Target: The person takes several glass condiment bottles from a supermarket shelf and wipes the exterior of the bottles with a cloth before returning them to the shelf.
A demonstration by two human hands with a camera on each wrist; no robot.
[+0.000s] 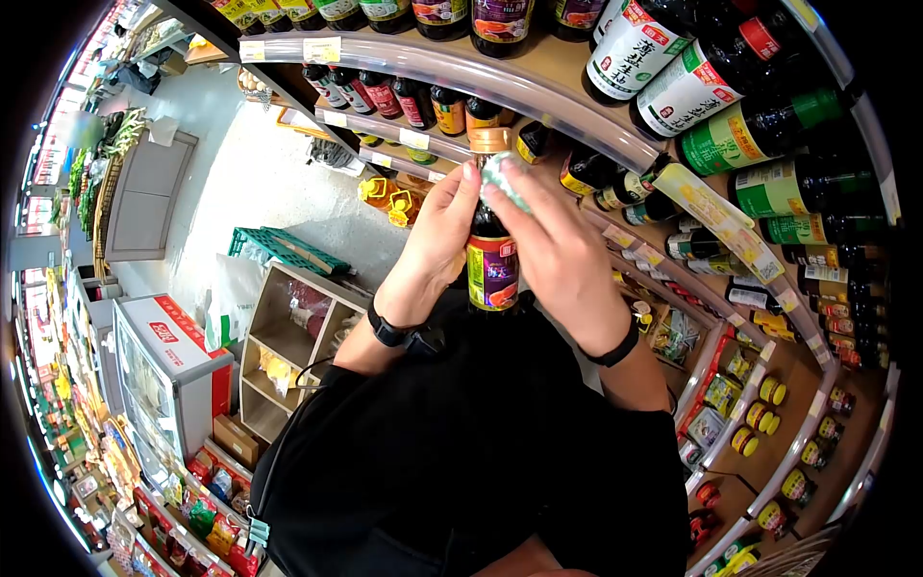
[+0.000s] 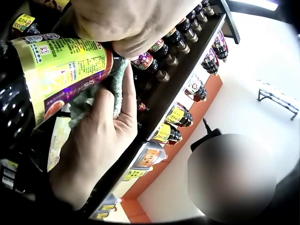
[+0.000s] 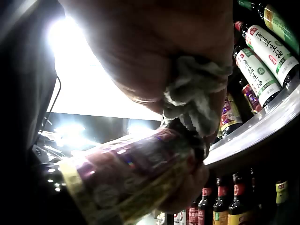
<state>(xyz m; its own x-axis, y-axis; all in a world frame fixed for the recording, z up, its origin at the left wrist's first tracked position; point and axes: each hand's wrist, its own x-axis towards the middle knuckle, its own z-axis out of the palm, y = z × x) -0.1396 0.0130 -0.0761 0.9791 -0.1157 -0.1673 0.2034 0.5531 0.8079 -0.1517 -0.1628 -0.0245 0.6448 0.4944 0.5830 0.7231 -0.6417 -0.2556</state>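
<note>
Dark bottle (image 1: 492,248) with a copper-coloured cap (image 1: 490,140) and a purple, red and yellow label (image 1: 493,284), held off the shelf in front of the dark top (image 1: 481,413). Left grip (image 1: 431,231), a bare hand, is clamped round its neck and shoulder, thumb by the neck. Right grip (image 1: 556,260) pinches a pale green cloth (image 1: 505,183) against the neck, just below the cap

Handling, by judgement: stiff, heavy for its girth if full, weight low in the body; the smooth shoulder probably slips, more so if damp. Walls may be glass, so treat as fragile. Best hold: one hand round the labelled body or under the base, the other steadying the neck. Cloth should be light, limp, easily bunched

Hard to make out: left fingers behind the bottle in the head view; much of the neck under the cloth; the base, lost against the dark top. Right wrist view is dim and smeared, so the bottle's true tilt is uncertain

Beyond: shelf (image 1: 538,72) with white-labelled bottles (image 1: 635,56), some cut off at the frame edge; a lower row of bottles (image 1: 413,101), partly behind the shelf edge. Farther, on the floor, a green crate (image 1: 288,248); past it, a freezer (image 1: 173,351) with its near detail warped by the lens
</note>
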